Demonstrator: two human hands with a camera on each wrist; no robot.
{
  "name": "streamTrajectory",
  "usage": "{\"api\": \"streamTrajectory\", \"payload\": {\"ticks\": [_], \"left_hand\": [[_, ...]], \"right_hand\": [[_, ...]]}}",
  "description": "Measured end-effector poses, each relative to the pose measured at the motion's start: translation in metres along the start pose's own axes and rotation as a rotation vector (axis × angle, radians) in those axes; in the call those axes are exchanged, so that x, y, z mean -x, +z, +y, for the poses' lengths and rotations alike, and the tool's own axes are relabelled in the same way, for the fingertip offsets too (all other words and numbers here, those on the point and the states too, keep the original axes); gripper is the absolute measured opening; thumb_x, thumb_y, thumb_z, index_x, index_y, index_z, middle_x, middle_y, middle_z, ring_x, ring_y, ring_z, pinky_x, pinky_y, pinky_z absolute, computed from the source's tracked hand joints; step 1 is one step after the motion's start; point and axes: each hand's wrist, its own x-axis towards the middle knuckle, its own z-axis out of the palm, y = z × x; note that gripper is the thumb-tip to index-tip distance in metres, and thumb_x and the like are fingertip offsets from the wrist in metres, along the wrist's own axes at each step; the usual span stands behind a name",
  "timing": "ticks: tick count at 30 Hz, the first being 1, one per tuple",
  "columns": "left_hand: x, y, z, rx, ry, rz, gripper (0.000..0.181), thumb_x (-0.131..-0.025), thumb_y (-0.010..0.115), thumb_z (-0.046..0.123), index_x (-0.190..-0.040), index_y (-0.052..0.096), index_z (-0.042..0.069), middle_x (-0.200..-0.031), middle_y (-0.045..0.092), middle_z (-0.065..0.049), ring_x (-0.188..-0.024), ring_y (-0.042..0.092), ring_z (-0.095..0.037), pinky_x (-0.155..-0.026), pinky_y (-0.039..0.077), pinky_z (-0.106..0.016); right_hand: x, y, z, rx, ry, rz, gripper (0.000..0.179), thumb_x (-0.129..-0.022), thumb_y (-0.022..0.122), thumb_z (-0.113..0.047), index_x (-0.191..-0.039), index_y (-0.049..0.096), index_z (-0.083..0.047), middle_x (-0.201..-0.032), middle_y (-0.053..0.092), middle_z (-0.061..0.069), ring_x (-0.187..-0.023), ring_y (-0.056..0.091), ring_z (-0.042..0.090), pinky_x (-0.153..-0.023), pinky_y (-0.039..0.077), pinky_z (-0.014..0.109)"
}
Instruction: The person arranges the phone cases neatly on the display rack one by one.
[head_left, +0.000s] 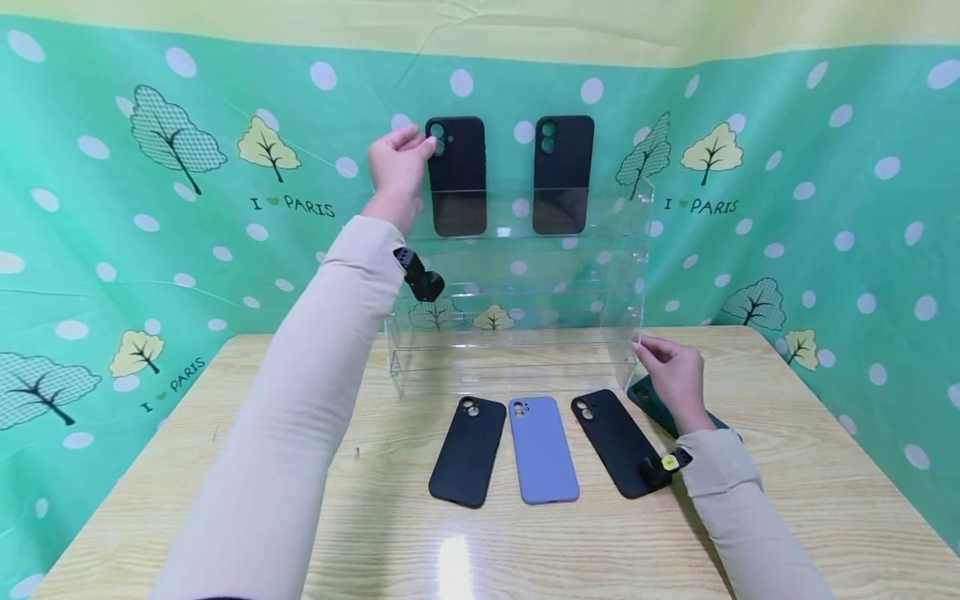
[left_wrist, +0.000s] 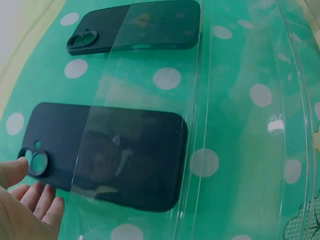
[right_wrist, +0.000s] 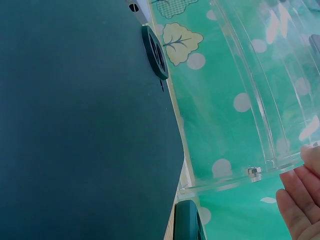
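Observation:
My left hand (head_left: 399, 175) pinches the camera-cutout corner of a black phone case (head_left: 459, 158), thumb at the cutout and fingers by the edge. This case (left_wrist: 130, 155) stands upright in the top tier of a clear acrylic display stand (head_left: 643, 267), its lower half behind the front strip. A second black phone case (head_left: 564, 154) stands to its right in the same tier. Low on the stand's right side, my right hand (head_left: 675, 379) grips the edge of the side panel (right_wrist: 225, 184) between thumb and fingers.
On the wooden table (head_left: 375, 517) before the stand lie a black case (head_left: 468, 454), a lilac-blue case (head_left: 544, 450) and another black case (head_left: 618, 442). A dark green case (head_left: 651, 402) lies partly under my right hand. Behind hangs a green dotted curtain (head_left: 225, 208).

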Motion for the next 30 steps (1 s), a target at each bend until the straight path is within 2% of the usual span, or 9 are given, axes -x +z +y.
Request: {"api": "streamTrajectory", "payload": {"ticks": [3, 4, 6, 9, 13, 15, 20, 27, 30], "left_hand": [[0.0, -0.006, 0.001, 0.018, 0.003, -0.01, 0.04, -0.083, 0.07, 0.001, -0.121, 0.063, 0.007, -0.117, 0.066, -0.005, -0.108, 0.06, -0.007, -0.087, 0.046, -0.01], [0.0, -0.008, 0.002, 0.018, -0.002, -0.017, 0.04, -0.083, 0.07, 0.001, -0.122, 0.063, 0.007, -0.118, 0.066, -0.005, -0.108, 0.06, -0.007, -0.087, 0.047, -0.01], [0.0, -0.013, 0.002, 0.015, -0.008, -0.039, 0.042, -0.083, 0.069, 0.002, -0.124, 0.061, 0.007, -0.121, 0.064, -0.005, -0.11, 0.059, -0.007, -0.087, 0.047, -0.01], [0.004, -0.02, 0.002, 0.024, -0.023, -0.066, 0.043, -0.084, 0.07, 0.003, -0.125, 0.061, 0.009, -0.122, 0.064, -0.004, -0.111, 0.058, -0.008, -0.088, 0.047, -0.011], [0.013, -0.026, 0.005, 0.061, -0.029, -0.129, 0.044, -0.083, 0.07, 0.004, -0.126, 0.06, 0.008, -0.123, 0.063, -0.006, -0.111, 0.059, -0.009, -0.088, 0.048, -0.012], [0.019, -0.029, 0.007, 0.064, -0.026, -0.165, 0.044, -0.084, 0.069, 0.004, -0.127, 0.059, 0.007, -0.124, 0.063, -0.007, -0.111, 0.059, -0.009, -0.089, 0.048, -0.014], [0.037, -0.037, 0.009, 0.023, -0.019, -0.249, 0.046, -0.085, 0.069, 0.005, -0.129, 0.057, 0.006, -0.127, 0.061, -0.008, -0.113, 0.058, -0.01, -0.094, 0.047, -0.017], [0.059, -0.052, -0.011, -0.088, 0.018, -0.349, 0.046, -0.086, 0.068, 0.006, -0.13, 0.055, 0.005, -0.13, 0.058, -0.011, -0.115, 0.058, -0.014, -0.097, 0.045, -0.019], [0.07, -0.06, -0.023, -0.146, 0.022, -0.388, 0.047, -0.086, 0.068, 0.009, -0.13, 0.054, 0.007, -0.131, 0.057, -0.009, -0.117, 0.057, -0.015, -0.101, 0.042, -0.02]], "right_hand": [[-0.001, 0.0, 0.003, 0.027, -0.015, -0.009, 0.036, -0.087, 0.069, -0.03, -0.106, 0.07, 0.0, -0.101, 0.07, 0.019, -0.079, 0.064, 0.005, -0.062, 0.047, 0.005], [-0.004, 0.001, 0.012, 0.002, -0.014, -0.012, 0.035, -0.086, 0.07, -0.029, -0.106, 0.071, -0.001, -0.1, 0.07, 0.017, -0.08, 0.065, 0.007, -0.061, 0.048, 0.006], [-0.009, 0.003, 0.024, 0.014, -0.025, -0.01, 0.035, -0.085, 0.07, -0.033, -0.106, 0.072, -0.005, -0.099, 0.071, 0.015, -0.079, 0.065, 0.005, -0.058, 0.049, 0.008], [-0.009, 0.003, 0.026, 0.05, -0.029, -0.02, 0.036, -0.086, 0.068, -0.035, -0.107, 0.072, -0.006, -0.1, 0.071, 0.014, -0.076, 0.061, -0.002, -0.05, 0.05, 0.015], [-0.003, 0.001, 0.005, 0.074, 0.0, -0.022, 0.033, -0.089, 0.066, -0.028, -0.109, 0.07, -0.001, -0.104, 0.069, 0.018, -0.074, 0.055, -0.011, -0.054, 0.049, 0.01], [-0.003, 0.0, 0.001, 0.065, 0.015, -0.032, 0.031, -0.089, 0.066, -0.023, -0.11, 0.069, 0.0, -0.105, 0.069, 0.018, -0.074, 0.054, -0.013, -0.062, 0.047, 0.004], [-0.003, -0.002, -0.004, 0.082, 0.031, -0.046, 0.029, -0.09, 0.065, -0.02, -0.111, 0.068, -0.001, -0.106, 0.069, 0.018, -0.072, 0.052, -0.016, -0.062, 0.045, 0.003], [-0.001, 0.0, 0.0, 0.052, 0.006, -0.017, 0.029, -0.089, 0.067, -0.022, -0.108, 0.069, 0.0, -0.102, 0.069, 0.02, -0.072, 0.055, -0.01, -0.059, 0.046, 0.004], [-0.006, 0.003, 0.018, 0.046, -0.033, -0.008, 0.036, -0.088, 0.066, -0.032, -0.108, 0.071, -0.003, -0.1, 0.07, 0.017, -0.073, 0.057, -0.006, -0.057, 0.047, 0.007]]}}
